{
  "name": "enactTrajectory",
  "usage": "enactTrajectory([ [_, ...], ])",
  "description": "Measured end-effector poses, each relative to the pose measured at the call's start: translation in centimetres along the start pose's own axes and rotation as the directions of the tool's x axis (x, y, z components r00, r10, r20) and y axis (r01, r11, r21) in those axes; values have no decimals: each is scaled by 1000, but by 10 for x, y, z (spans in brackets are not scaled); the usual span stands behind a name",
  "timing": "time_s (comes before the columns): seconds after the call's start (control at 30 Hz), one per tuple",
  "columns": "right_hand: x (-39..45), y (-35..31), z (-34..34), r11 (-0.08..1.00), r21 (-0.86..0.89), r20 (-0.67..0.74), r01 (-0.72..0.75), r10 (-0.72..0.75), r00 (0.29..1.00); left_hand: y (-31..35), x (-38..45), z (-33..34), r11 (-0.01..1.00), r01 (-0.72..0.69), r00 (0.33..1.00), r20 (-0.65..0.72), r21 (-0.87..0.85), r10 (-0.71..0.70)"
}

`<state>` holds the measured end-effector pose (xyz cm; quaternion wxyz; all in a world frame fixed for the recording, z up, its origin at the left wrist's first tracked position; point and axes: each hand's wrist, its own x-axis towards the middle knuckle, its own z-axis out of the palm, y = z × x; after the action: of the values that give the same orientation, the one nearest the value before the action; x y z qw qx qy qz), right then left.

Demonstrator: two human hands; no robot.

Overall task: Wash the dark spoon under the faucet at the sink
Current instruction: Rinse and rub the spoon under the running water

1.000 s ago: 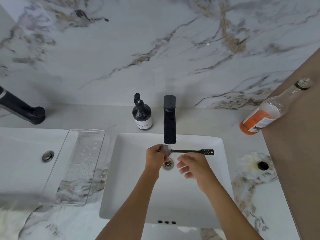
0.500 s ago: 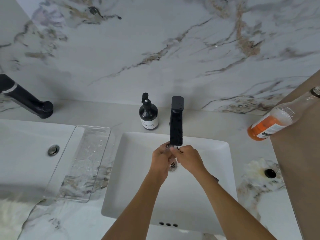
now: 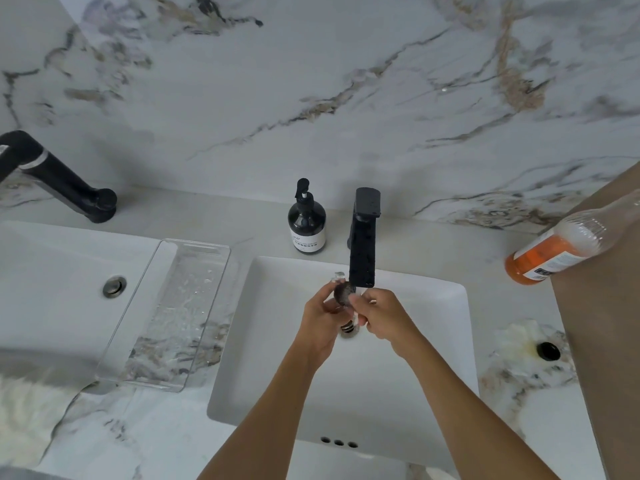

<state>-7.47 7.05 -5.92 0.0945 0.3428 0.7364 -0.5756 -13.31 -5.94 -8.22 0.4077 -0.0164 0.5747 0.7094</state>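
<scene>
Both hands meet over the middle of the white sink [image 3: 433,341], right under the spout of the black faucet [image 3: 362,251], which looks like the reason for the pose: the dark spoon [image 3: 344,294] has its round bowl lifted just beside the outlet so the water can run over it. The left hand [image 3: 320,323] has its fingers curled about the spoon from the left, while the right hand [image 3: 381,315] pinches it from the right, thumb and fingertips at the lower edge of the bowl, probably to rub it while the other hand steadies it. The handle is hidden behind the hands, so I cannot tell which way it points. A glint of water shows at the spout, and the drain [image 3: 347,329] sits directly beneath, partly covered. On the bench, far and left of the faucet, stands a dark pump bottle [image 3: 307,223] with a white label; its contents cannot be seen. A clear tray [image 3: 166,317] with water droplets inside bridges the rim of the second basin [image 3: 52,289] at left. At far right a bottle [image 3: 568,251], part-filled with orange liquid, appears to lean against a brown panel.
</scene>
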Motion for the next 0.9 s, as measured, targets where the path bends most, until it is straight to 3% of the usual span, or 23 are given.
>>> enactTrajectory([
  [0.1,4,1,3,997,-27,-83,71,-73,994,-1,1,-1,999,-25,1000,-11,30,25],
  [0.33,1,-4,-5,997,25,60,68,-70,996,-1,4,-6,998,-43,995,-85,55,48],
  [0.5,5,0,-1,994,-19,-70,107,-108,992,2,4,1,991,-79,995,-56,111,85],
  [0.7,1,-5,-13,992,22,61,124,-125,990,3,9,-5,995,-65,991,-108,77,73],
  [0.9,9,0,-8,985,-71,-28,155,-157,987,5,9,0,990,-76,994,-72,118,85],
])
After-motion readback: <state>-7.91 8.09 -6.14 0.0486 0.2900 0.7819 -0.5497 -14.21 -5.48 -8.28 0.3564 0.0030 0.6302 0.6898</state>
